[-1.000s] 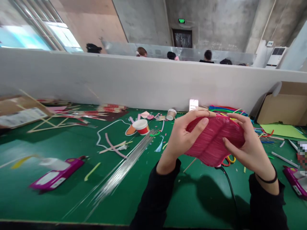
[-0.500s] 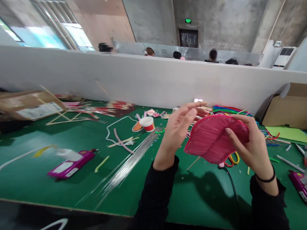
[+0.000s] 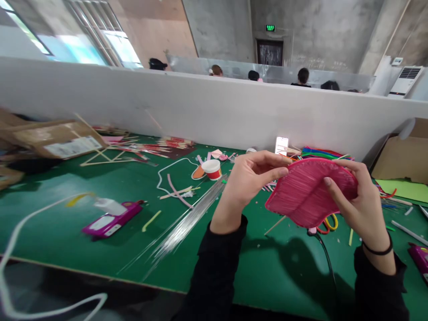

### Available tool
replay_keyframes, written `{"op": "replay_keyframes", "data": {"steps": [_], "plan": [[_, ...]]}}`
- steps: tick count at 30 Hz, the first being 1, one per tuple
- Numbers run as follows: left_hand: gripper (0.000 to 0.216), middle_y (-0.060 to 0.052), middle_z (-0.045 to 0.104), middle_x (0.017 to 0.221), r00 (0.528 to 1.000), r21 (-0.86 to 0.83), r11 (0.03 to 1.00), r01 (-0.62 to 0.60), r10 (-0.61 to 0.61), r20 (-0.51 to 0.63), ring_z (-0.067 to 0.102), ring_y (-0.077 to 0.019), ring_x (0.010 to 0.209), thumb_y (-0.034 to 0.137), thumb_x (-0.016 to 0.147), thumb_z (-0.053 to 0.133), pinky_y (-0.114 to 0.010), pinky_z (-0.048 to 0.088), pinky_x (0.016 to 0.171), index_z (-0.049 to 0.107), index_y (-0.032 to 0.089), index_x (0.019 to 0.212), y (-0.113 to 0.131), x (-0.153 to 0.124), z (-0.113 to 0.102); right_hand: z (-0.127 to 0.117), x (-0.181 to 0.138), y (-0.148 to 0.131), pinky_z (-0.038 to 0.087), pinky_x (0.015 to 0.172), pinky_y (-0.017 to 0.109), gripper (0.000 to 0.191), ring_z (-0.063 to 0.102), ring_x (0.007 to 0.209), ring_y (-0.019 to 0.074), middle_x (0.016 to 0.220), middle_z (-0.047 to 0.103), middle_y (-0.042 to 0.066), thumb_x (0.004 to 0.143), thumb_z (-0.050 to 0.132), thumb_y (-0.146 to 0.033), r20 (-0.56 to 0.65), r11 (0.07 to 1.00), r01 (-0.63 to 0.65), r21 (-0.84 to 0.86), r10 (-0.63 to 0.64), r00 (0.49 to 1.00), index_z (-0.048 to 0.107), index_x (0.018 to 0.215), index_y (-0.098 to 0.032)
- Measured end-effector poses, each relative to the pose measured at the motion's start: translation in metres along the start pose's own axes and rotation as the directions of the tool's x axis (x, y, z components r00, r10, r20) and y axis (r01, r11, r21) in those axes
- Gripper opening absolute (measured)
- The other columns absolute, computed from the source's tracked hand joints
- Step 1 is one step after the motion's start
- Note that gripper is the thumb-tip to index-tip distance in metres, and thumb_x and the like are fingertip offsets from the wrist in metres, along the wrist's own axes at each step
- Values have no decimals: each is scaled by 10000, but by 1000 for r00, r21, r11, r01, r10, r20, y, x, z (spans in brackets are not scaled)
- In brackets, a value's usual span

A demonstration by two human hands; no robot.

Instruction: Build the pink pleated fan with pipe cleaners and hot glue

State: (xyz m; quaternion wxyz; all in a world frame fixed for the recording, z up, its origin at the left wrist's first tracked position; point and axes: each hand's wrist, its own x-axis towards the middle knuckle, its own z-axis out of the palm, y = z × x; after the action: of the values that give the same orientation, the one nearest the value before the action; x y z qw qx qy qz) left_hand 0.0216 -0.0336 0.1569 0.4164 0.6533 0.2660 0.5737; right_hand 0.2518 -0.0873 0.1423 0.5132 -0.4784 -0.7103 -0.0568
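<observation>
I hold a pink fan-shaped piece (image 3: 306, 189) made of tightly wound threads over thin sticks, above the green table (image 3: 100, 249). My right hand (image 3: 359, 200) grips its right side, thumb across the face. My left hand (image 3: 252, 176) is at its upper left edge, fingers curled and pinching near the stick ends there. What the pinch holds is too small to make out.
A bundle of thin metal wires (image 3: 187, 220) lies left of my arms. A pink glue gun (image 3: 110, 220), a red-and-white cup (image 3: 212, 168), a phone (image 3: 281, 145), coloured pipe cleaners (image 3: 321, 154), cardboard boxes (image 3: 56, 138) and a white partition (image 3: 200, 107) surround the work. People sit behind it.
My left hand let go of the fan's left face, opened, then curled to pinch at its top left edge. The view has shifted leftwards and the fan tilted flatter.
</observation>
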Motion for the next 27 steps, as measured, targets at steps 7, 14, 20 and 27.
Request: {"op": "replay_keyframes", "data": {"steps": [7, 14, 20, 27], "plan": [[115, -22, 813, 908, 994, 144, 985, -99, 104, -29, 762, -163, 788, 209, 795, 766, -264, 643, 709, 770, 210, 911, -1, -3, 11, 0, 1, 2, 564, 837, 367, 325, 678, 968, 212, 1144, 674, 50, 918, 660, -369, 4, 1000, -12, 0, 12, 1000, 588, 1220, -272], [209, -12, 804, 1078, 923, 573, 769, -285, 382, -53, 763, -196, 971, 224, 961, 581, -375, 609, 917, 764, 263, 1054, 9, -20, 24, -1, 1, 0, 566, 876, 402, 312, 684, 996, 230, 1170, 677, 66, 939, 628, -365, 22, 1000, -9, -19, 9, 1000, 580, 1232, -266], [223, -22, 794, 1118, 937, 573, 769, -283, 349, -6, 758, -243, 1011, 304, 875, 727, -429, 607, 944, 762, 268, 1092, 12, -22, 16, -3, 1, -3, 569, 871, 420, 296, 687, 989, 238, 1163, 684, 66, 938, 630, -358, 31, 1000, -21, -4, 22, 999, 584, 1217, -273], [147, -6, 809, 1045, 953, 488, 846, -217, 292, -83, 762, -204, 957, 295, 928, 651, -364, 625, 873, 775, 260, 1000, 12, -21, 17, -4, 0, -5, 565, 863, 392, 306, 685, 991, 229, 1171, 682, 61, 932, 635, -353, 42, 1000, -19, 0, 19, 999, 586, 1224, -272]]}}
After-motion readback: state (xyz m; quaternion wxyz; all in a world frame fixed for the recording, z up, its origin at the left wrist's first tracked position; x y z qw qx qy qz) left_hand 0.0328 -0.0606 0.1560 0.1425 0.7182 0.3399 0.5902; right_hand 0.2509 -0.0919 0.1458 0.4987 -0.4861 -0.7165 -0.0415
